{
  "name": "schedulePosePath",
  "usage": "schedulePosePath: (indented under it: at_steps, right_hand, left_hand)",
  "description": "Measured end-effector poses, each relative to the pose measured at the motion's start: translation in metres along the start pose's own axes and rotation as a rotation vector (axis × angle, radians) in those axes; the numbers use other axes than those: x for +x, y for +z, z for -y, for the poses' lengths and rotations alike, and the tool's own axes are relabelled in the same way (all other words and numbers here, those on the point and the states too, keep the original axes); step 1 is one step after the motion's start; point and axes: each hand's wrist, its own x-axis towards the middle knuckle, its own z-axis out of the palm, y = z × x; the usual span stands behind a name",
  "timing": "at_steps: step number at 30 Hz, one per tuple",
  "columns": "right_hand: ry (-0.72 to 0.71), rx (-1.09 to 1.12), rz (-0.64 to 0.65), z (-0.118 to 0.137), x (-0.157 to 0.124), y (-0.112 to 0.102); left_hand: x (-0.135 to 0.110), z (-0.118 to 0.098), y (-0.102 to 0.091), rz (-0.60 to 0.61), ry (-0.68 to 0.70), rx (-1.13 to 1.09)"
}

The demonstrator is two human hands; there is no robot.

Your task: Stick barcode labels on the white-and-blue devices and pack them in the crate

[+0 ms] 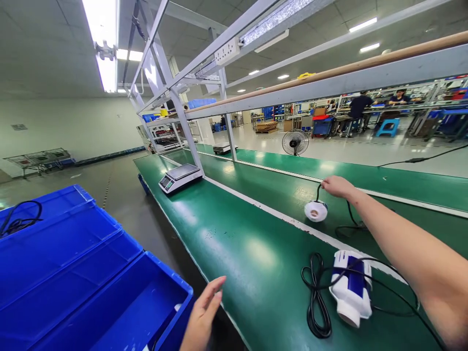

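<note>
Head view: gripping blk cord [319,192] in R hand [338,187] fingers, w/ white round part [316,211] just below; can't tell if hanging or resting on counter [252,282]. Nothing in L hand [203,317], w/ fingers loosely parted nr blue bin [170,273]. Could snag if tugged, w/ blk cable loops [316,286] beside and across blue-and-white device [354,285], maybe dragging same. Could also knock round part if lifted fast.

Bright overall. Blown-out lamp [101,27] between 10 and 11 o'clock; 2 smaller ceiling lights [362,25] between 1 and 2. Pale glare on table [219,209], 5 o'clock; dark shadow beneath, 7 o'clock. Wide-angle stretch at edges; far detail soft.
</note>
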Motion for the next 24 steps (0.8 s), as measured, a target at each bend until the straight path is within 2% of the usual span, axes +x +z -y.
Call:
schedulePosePath:
  at_steps: [3, 6, 9, 12, 14, 15, 18, 21, 24]
  right_hand:
    - [-0.124, -0.084, 0.065, 0.041, -0.022, -0.012]
    - [-0.288, -0.142, 0.106, 0.084, -0.057, -0.016]
    - [-0.448, -0.16, 0.122, 0.12, -0.097, -0.018]
    - [-0.577, -0.145, 0.133, 0.142, -0.13, -0.019]
    - [-0.645, -0.123, 0.15, 0.149, -0.148, -0.02]
    - [-0.674, -0.109, 0.161, 0.15, -0.156, -0.019]
    - [-0.74, -0.065, 0.19, 0.149, -0.177, -0.016]
    - [-0.756, -0.043, 0.198, 0.139, -0.194, -0.009]
    - [-0.687, -0.037, 0.176, 0.114, -0.211, -0.002]
  left_hand:
    - [-0.003, 0.004, 0.043, 0.115, 0.057, -0.055]
    - [-0.007, 0.01, 0.072, 0.126, 0.207, 0.05]
    - [-0.011, 0.012, 0.085, 0.071, 0.273, 0.151]
    - [-0.014, 0.013, 0.09, -0.07, 0.264, 0.185]
    - [-0.018, 0.018, 0.092, -0.109, 0.237, 0.147]
    - [-0.022, 0.021, 0.093, -0.086, 0.23, 0.113]
    - [-0.036, 0.033, 0.099, 0.075, 0.283, 0.057]
    - [-0.047, 0.041, 0.105, 0.16, 0.489, 0.259]
    - [-0.047, 0.036, 0.113, 0.214, 0.823, 0.649]
